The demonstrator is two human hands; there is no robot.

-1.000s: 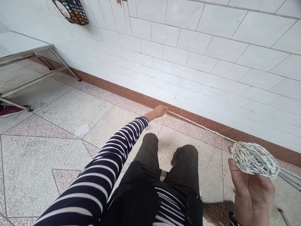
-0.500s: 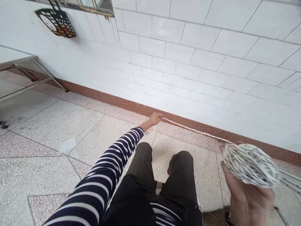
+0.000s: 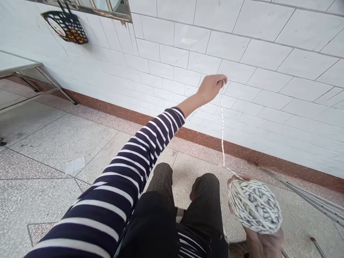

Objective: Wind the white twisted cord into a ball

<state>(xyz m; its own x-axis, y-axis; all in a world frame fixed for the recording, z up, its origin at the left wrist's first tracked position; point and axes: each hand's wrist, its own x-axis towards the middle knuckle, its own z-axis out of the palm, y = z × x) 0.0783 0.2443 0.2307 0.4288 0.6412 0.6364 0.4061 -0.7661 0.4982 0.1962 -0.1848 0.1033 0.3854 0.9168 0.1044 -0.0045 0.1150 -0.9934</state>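
My left hand [image 3: 212, 87], at the end of a striped sleeve, is raised in front of the tiled wall. Its fingers pinch a strand of white twisted rope [image 3: 222, 132], which hangs down from them and slackly bends across to the right. At the lower right, my right hand [image 3: 258, 242] grips a wound ball of white rope [image 3: 255, 206] flecked with dark. The ball hides most of that hand's fingers. The strand meets the ball at its upper left side.
White wall tiles [image 3: 188, 79] meet a reddish-brown skirting [image 3: 129, 118] above the speckled floor. Metal bars [image 3: 303, 193] lie at the right. To the left stand a metal-framed table [image 3: 53, 82] and a hanging patterned bag [image 3: 66, 27]. A paper scrap [image 3: 75, 165] lies on the floor.
My left hand has risen and moved right, from low by the skirting. The rope ball in my right hand has come left and slightly down. The strand, taut before, now hangs slack.
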